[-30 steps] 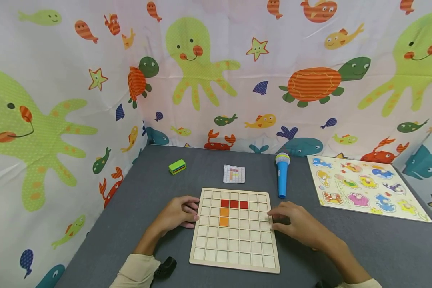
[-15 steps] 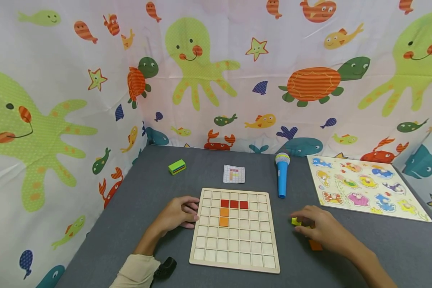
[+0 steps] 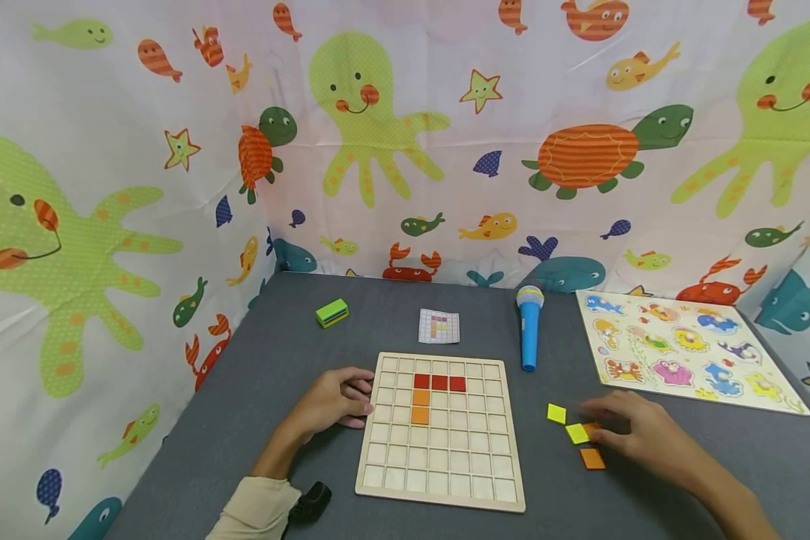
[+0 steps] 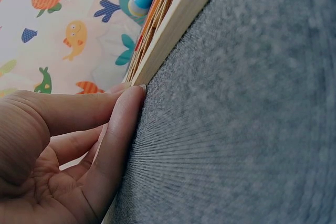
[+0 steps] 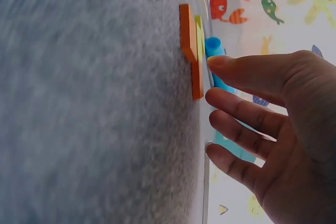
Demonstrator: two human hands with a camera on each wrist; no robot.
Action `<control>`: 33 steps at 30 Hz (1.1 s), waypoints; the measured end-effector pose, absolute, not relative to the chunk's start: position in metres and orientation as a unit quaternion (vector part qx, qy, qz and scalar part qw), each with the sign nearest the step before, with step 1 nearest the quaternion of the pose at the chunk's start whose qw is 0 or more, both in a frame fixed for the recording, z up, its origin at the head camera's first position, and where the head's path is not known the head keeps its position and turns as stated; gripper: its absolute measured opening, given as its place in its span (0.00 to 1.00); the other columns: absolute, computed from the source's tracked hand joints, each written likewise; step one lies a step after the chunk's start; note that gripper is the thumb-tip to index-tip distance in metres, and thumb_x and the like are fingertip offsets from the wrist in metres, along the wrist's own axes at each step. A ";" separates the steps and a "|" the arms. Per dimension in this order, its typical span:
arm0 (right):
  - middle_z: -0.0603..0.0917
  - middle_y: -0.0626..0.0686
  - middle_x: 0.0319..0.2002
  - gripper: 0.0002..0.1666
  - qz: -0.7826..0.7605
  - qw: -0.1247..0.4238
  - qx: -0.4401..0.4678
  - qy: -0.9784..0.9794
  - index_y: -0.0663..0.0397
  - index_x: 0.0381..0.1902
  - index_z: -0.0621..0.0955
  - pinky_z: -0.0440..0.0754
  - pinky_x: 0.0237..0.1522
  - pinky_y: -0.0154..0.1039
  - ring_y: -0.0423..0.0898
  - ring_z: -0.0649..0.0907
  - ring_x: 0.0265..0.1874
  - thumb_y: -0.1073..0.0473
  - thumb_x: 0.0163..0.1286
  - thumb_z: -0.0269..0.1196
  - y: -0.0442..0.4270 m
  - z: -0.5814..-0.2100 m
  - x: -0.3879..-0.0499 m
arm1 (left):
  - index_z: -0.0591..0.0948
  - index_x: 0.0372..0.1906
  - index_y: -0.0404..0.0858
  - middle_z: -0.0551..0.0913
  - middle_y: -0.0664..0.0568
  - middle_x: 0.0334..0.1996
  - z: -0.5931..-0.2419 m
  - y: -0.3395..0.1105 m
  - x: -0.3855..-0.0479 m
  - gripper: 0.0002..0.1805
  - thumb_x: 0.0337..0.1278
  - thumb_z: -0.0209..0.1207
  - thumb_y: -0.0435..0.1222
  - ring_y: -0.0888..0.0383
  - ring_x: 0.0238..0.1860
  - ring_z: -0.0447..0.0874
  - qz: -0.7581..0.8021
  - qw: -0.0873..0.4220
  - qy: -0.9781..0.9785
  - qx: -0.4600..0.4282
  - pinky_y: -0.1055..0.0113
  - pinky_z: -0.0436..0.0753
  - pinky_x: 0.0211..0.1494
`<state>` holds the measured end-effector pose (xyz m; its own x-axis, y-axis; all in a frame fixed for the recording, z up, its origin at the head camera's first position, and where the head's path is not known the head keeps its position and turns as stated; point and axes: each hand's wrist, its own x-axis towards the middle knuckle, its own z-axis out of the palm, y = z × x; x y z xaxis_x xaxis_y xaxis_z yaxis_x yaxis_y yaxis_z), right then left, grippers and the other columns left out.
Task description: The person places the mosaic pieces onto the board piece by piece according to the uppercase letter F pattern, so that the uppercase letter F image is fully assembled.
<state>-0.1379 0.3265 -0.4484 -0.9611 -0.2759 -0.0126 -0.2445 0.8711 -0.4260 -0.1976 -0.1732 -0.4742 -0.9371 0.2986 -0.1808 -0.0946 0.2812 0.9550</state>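
1. Left hand (image 3: 329, 401) sits between the tabletop's (image 3: 236, 405) left edge and the grid board (image 3: 439, 457), with a broad stretch of grey surface outward of it; fingers loosely bent, thumb and forefinger tips touching the board's left edge; a green block (image 3: 332, 313) lies near the tabletop's far left corner.
2. Grid board is central, slightly askew; three red tiles (image 3: 439, 382) run along its second row from the far edge, two orange tiles (image 3: 421, 397) below the leftmost; a pattern card (image 3: 439, 327) lies beyond that edge.
3. Blue microphone (image 3: 529, 330) stands off the board's far right corner, limiting room there; nearer, a gap separates the board's right edge from two loose yellow tiles (image 3: 556, 413).
4. Right hand (image 3: 637, 431) is right of these, thumb and fingers apart; one loose orange tile (image 3: 592, 459) lies just nearer, another partly behind the thumb; a picture puzzle (image 3: 702, 397) borders the far side.
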 end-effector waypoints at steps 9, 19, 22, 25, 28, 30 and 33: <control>0.86 0.40 0.49 0.24 -0.212 0.055 -0.140 0.966 0.43 0.57 0.88 0.85 0.48 0.40 0.41 0.81 0.47 0.48 0.65 0.77 0.333 -0.452 -0.133 | 0.77 0.69 0.30 0.80 0.39 0.52 -0.474 -0.174 -0.197 0.32 0.60 0.71 0.24 0.54 0.42 0.88 0.595 0.165 0.784 0.061 0.56 0.95 0.40; 0.85 0.40 0.47 0.24 -0.210 0.065 -0.131 0.967 0.46 0.57 0.88 0.85 0.44 0.36 0.37 0.80 0.43 0.51 0.64 0.78 0.338 -0.456 -0.135 | 0.78 0.69 0.31 0.80 0.39 0.52 -0.473 -0.173 -0.196 0.31 0.60 0.71 0.25 0.53 0.43 0.88 0.594 0.170 0.784 0.059 0.57 0.94 0.41; 0.85 0.41 0.45 0.22 -0.213 0.066 -0.128 0.966 0.47 0.56 0.88 0.85 0.42 0.34 0.36 0.79 0.41 0.52 0.64 0.78 0.340 -0.456 -0.135 | 0.77 0.69 0.31 0.80 0.39 0.52 -0.473 -0.173 -0.196 0.31 0.60 0.71 0.25 0.54 0.43 0.88 0.594 0.170 0.784 0.061 0.57 0.95 0.41; 0.85 0.41 0.45 0.22 -0.213 0.065 -0.126 0.967 0.47 0.55 0.88 0.84 0.41 0.34 0.35 0.79 0.40 0.52 0.64 0.78 0.340 -0.457 -0.134 | 0.77 0.69 0.30 0.80 0.39 0.52 -0.473 -0.173 -0.197 0.31 0.60 0.71 0.24 0.54 0.43 0.88 0.595 0.170 0.783 0.060 0.57 0.95 0.41; 0.84 0.41 0.45 0.22 -0.210 0.062 -0.125 0.968 0.47 0.55 0.89 0.84 0.40 0.34 0.34 0.79 0.40 0.52 0.64 0.78 0.341 -0.457 -0.134 | 0.77 0.69 0.30 0.80 0.39 0.52 -0.473 -0.173 -0.197 0.31 0.60 0.71 0.24 0.54 0.43 0.88 0.596 0.170 0.782 0.061 0.56 0.95 0.41; 0.84 0.41 0.45 0.22 -0.209 0.059 -0.126 0.968 0.47 0.55 0.89 0.84 0.40 0.34 0.35 0.78 0.40 0.52 0.63 0.78 0.341 -0.456 -0.134 | 0.77 0.69 0.30 0.80 0.40 0.52 -0.474 -0.173 -0.197 0.31 0.60 0.71 0.24 0.54 0.43 0.88 0.597 0.170 0.782 0.059 0.56 0.95 0.41; 0.84 0.43 0.45 0.22 -0.211 0.063 -0.123 0.968 0.49 0.54 0.89 0.83 0.39 0.34 0.37 0.78 0.40 0.53 0.64 0.78 0.342 -0.456 -0.134 | 0.77 0.69 0.30 0.80 0.40 0.52 -0.474 -0.173 -0.197 0.32 0.59 0.71 0.24 0.54 0.43 0.88 0.597 0.169 0.782 0.062 0.56 0.95 0.41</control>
<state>-0.1343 0.3419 -0.4561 -0.9620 -0.2640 -0.0702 -0.2108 0.8808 -0.4239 -0.1970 -0.1730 -0.4736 -0.9354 0.2987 -0.1892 -0.1042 0.2787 0.9547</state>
